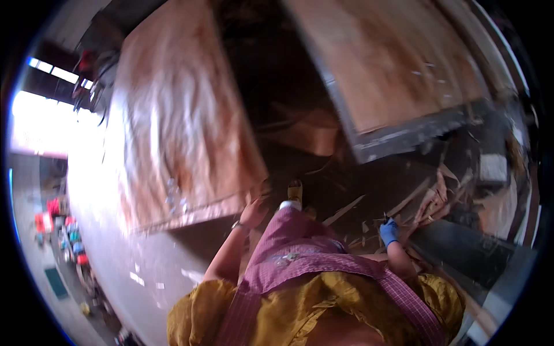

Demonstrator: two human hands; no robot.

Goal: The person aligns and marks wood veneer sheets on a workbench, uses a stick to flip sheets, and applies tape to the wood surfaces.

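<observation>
A tall stack of thin reddish-brown wood veneer sheets [184, 121] stands on the left, its surface wavy. At its near right corner is my bare left hand [254, 213], fingers stretched toward the sheet edge; blur hides whether they touch it. Something band-like circles that wrist. My right hand [390, 232], in a blue glove, is out to the right above floor scraps. Its fingers are closed, and a small dark object pokes out of them, too small to name.
A second veneer stack [392, 63] lies at the upper right on a grey-edged base. Between the stacks runs a dark gap with a loose brown sheet [306, 132]. Torn veneer strips [435, 196] litter the floor at right, near a dark panel [461, 248]. Colourful items [72, 239] sit far left.
</observation>
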